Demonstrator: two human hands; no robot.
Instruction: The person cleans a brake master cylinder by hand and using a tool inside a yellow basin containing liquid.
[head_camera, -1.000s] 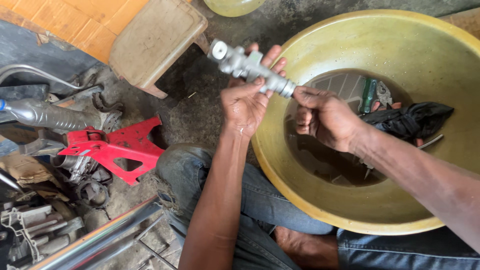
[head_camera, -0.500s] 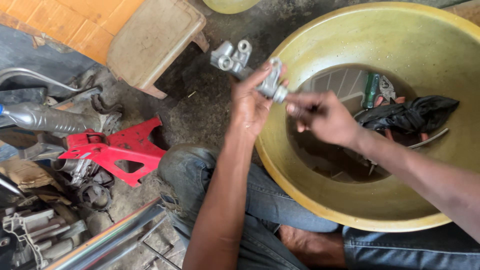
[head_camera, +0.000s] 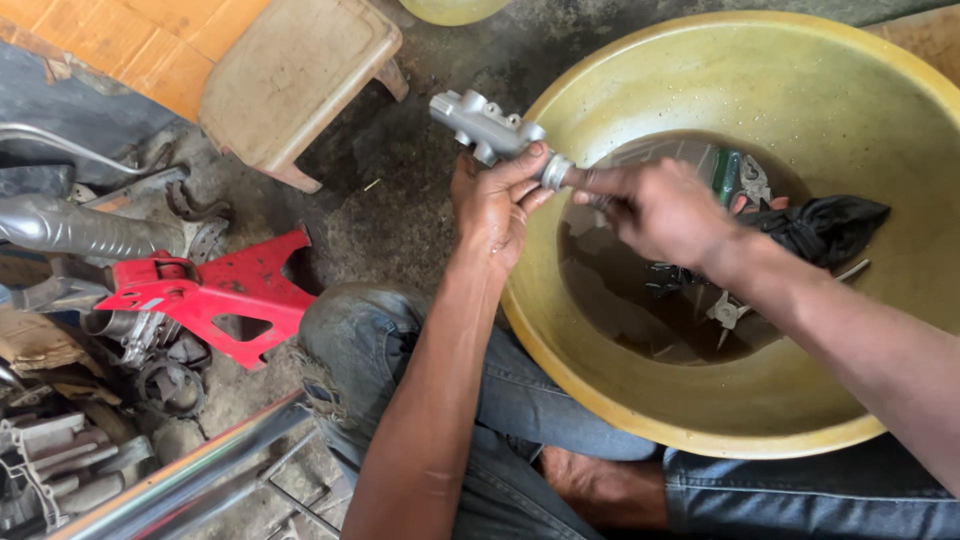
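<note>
My left hand (head_camera: 495, 205) grips a grey cast-metal cylinder part (head_camera: 485, 125) held out over the left rim of a big yellow basin (head_camera: 700, 90). My right hand (head_camera: 655, 205) pinches the round end of that same part, fingertips against my left thumb. The basin holds dark liquid, a black cloth (head_camera: 815, 225), a green-handled tool (head_camera: 725, 175) and several small metal pieces (head_camera: 725, 310). My knees in blue jeans (head_camera: 380, 340) sit below the basin.
A beige plastic stool (head_camera: 295, 75) stands on the concrete floor at upper left. A red metal bracket (head_camera: 215, 290), a chrome exhaust pipe (head_camera: 75, 230), engine parts (head_camera: 60, 470) and a steel tube (head_camera: 190, 480) crowd the left side. Orange tiles (head_camera: 130, 35) lie at the top left.
The metal part has turned in my left hand, its lugged end now pointing up-left. My right hand has closed in on the part's round end.
</note>
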